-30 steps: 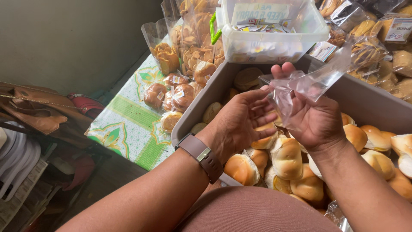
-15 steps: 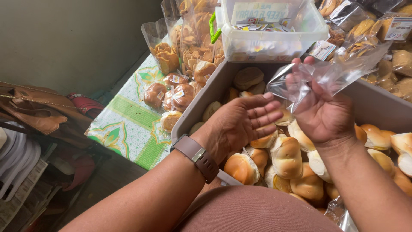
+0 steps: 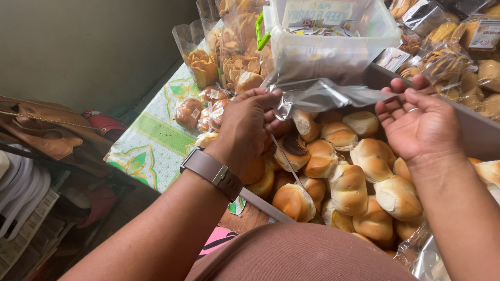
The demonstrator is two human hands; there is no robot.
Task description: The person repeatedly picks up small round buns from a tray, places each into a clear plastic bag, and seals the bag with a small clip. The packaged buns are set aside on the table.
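Observation:
A clear plastic bag (image 3: 325,94) is stretched between both hands above a grey tray (image 3: 471,132) heaped with golden bread rolls (image 3: 348,183). My left hand (image 3: 249,130), with a brown-strapped watch on the wrist, pinches the bag's left end. My right hand (image 3: 416,122), palm up, grips the bag's right end with its fingertips. The bag looks empty and hangs just above the rolls.
A white plastic box (image 3: 333,41) stands behind the tray. Bagged crisps and wrapped buns (image 3: 208,112) lie on a green patterned tablecloth (image 3: 156,140) at left. More packed baked goods (image 3: 458,57) fill the right back. A brown bag (image 3: 47,132) hangs at far left.
My left hand has moved up and taken hold of the bag's left end. The bag, bunched in my right hand before, is now pulled out wide between both hands.

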